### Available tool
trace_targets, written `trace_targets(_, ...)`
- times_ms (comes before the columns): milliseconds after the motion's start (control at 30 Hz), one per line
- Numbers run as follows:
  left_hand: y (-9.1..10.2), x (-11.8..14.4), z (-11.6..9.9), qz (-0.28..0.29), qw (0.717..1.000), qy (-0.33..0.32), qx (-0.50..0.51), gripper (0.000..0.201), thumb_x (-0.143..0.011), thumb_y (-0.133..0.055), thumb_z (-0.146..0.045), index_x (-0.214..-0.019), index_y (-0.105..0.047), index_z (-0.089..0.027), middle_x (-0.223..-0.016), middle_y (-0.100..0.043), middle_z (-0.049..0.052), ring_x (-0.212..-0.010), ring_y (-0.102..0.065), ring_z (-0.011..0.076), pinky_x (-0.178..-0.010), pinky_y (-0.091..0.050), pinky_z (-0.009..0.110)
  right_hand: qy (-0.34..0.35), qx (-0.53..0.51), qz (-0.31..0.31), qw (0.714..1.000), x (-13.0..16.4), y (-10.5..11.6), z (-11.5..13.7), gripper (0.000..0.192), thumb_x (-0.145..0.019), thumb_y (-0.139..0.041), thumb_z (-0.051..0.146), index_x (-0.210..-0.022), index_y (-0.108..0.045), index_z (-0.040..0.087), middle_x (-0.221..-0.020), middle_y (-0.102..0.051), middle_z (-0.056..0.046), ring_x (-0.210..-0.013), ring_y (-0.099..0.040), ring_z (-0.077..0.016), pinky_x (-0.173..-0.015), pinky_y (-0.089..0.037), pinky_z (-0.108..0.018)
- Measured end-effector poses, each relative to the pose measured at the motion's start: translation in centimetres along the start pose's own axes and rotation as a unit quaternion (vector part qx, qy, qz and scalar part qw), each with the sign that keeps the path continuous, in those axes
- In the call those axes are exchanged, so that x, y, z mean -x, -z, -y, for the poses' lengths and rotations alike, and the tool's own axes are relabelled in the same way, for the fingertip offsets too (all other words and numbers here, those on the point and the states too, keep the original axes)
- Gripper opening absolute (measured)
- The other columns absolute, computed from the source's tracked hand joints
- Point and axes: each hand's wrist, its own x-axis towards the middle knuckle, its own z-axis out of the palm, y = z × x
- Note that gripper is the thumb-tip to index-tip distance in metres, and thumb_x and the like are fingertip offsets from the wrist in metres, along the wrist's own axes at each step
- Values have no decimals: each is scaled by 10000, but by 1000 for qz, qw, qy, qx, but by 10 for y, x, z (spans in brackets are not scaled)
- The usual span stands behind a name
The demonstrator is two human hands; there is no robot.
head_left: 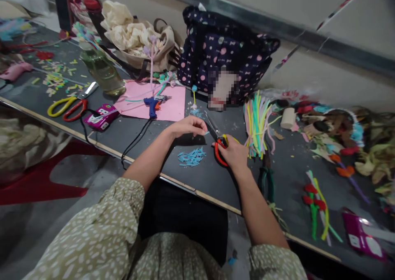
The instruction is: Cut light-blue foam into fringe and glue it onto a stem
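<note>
Metal-bladed scissors (219, 141) fill the curled right hand (236, 154); the left hand (189, 126), wrist bent, pinches a blue snippet (207, 133).

No word, brand, number or sign can be read. The dark patterned bag (228, 51) carries small pale marks like lettering among its dots and bows, too fine to make out. Pixelation covers the pale item (223, 91) just in front of the bag, hiding any print. On the purple pack (102, 117) left of the bag and the magenta pack (364, 235) nearer and right of it, the markings are too blurred to tell.
</note>
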Motion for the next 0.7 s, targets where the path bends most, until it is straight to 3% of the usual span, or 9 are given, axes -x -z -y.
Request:
trace_targets(100, -1, 5, -4, 62, 995, 58, -46, 107, -626, -784, -96, -720, -739, -120, -671, -677, 61, -584, -571, 114, -522, -404, 196, -4, -4, 10, 1000, 0, 3, 1, 632, -889, -330, 727, -1006, -649, 194, -771, -695, -74, -629, -567, -191, -560, -170, -296)
trace_targets(200, -1, 3, -4, 49, 993, 81, -64, 112, -618, -789, -107, -715, -734, -118, -651, -679, 66, -547, -556, 118, -510, -391, 211, 1, -4, 3, 1000, -1, 4, 2, 594, -904, -351, 692, -1008, -645, 187, -795, -700, -75, -643, -566, -186, -565, -165, -301)
trace_targets(300, 0, -10, 2, -65, 993, -27, -98, 69, -733, -715, -189, -747, -715, -121, -638, -642, 31, -569, -536, 104, -564, -400, 214, 16, 6, -21, 1000, -3, 5, 0, 563, -914, -389, 653, -1060, -646, 174, -807, -701, -88, -660, -572, -189, -567, -177, -303)
trace_targets(367, 1, -20, 9, -248, 950, -128, -140, 99, -788, -649, -214, -726, -675, -140, -617, -580, -10, -572, -487, 93, -577, -378, 211, 25, 15, -37, 999, -4, 6, -3, 566, -920, -402, 634, -1106, -641, 156, -803, -698, -103, -671, -577, -195, -567, -196, -303)
trace_targets(400, 2, -25, 13, -309, 923, -150, -172, 116, -798, -632, -216, -710, -658, -145, -599, -544, -23, -562, -458, 92, -565, -359, 214, 29, 19, -41, 999, -4, 6, -5, 568, -919, -410, 629, -1121, -638, 150, -804, -696, -108, -679, -580, -199, -569, -208, -302)
trace_targets(433, 2, -28, 16, -332, 906, -167, -203, 128, -819, -607, -225, -728, -655, -149, -597, -518, -28, -561, -441, 94, -563, -349, 219, 33, 23, -47, 998, -4, 6, -7, 570, -916, -421, 628, -1135, -634, 147, -795, -695, -105, -673, -580, -198, -567, -215, -301)
trace_targets(500, 1, -30, 22, -323, 885, -205, -266, 132, -846, -576, -230, -826, -682, -154, -617, -501, -26, -566, -437, 101, -562, -348, 228, 37, 36, -44, 998, -3, 6, -11, 544, -917, -433, 617, -1135, -630, 159, -769, -688, -91, -650, -576, -197, -563, -217, -299)
trace_targets(567, 0, -28, 24, -280, 865, -234, -344, 218, -860, -542, -193, -1006, -701, -171, -679, -528, -10, -609, -471, 114, -598, -378, 236, 34, 42, -36, 998, -2, 7, -13, 524, -921, -434, 606, -1139, -622, 168, -779, -690, -89, -638, -572, -196, -561, -213, -300)
trace_targets(700, -1, -21, 22, -200, 815, -194, -508, 473, -874, -449, -113, -1306, -602, -228, -768, -552, 18, -709, -528, 145, -666, -412, 250, 27, 44, -11, 999, -2, 11, -12, 544, -931, -417, 600, -1170, -603, 149, -801, -690, -102, -630, -567, -197, -565, -216, -303)
